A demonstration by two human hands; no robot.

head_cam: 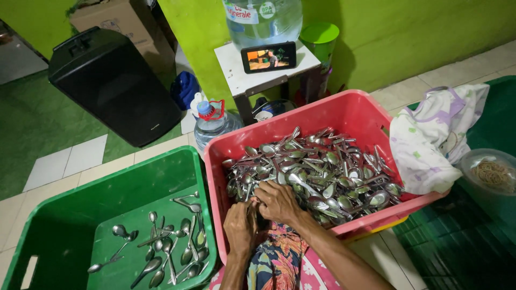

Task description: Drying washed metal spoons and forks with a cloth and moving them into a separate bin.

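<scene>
Both hands work at the 6 o'clock edge of the red crate [352, 110], which is heaped with metal spoons [317, 172] — thin, shiny, rounded bowls on flat handles, tangled every way. The left hand [240, 225] is curled with its fingers bent inward at the near rim, seemingly gripping a few spoon handles, though what it holds is hidden; the right hand [278, 200] lies knuckles-up on the pile just beside it, fingers closed into the spoons, its grip tight but the contents unclear. This looks like gathering spoons into a bunch by hand, and the next move would call for lining up slippery handles that snag on each other. At 9 o'clock, the green crate [64, 215] — smooth hard plastic — holds a loose scatter of spoons [166, 247].
</scene>
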